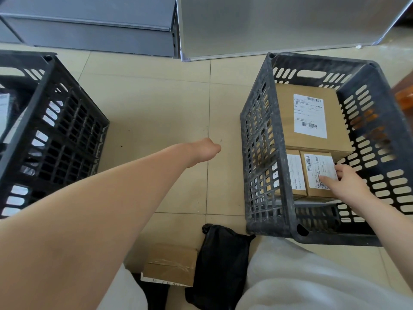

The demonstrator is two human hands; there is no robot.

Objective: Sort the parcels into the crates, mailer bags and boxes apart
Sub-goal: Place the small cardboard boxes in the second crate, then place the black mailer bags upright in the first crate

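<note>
Boxes go at two o'clock: my right hand (pixel 345 186) presses a small brown cardboard box (pixel 318 175) into the dark slatted plastic crate (pixel 263 135), left hand (pixel 204 151) curled empty, black mailer bag (pixel 221 265) seemingly next.

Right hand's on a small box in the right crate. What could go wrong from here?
1. The right hand only touches the small box on its label; wedged beside another small box, it may sit tilted.
2. The black mailer bag and the loose cardboard box lie close together by the knees, easy to grab wrongly.
3. The left hand hovers over floor, idle.
</note>
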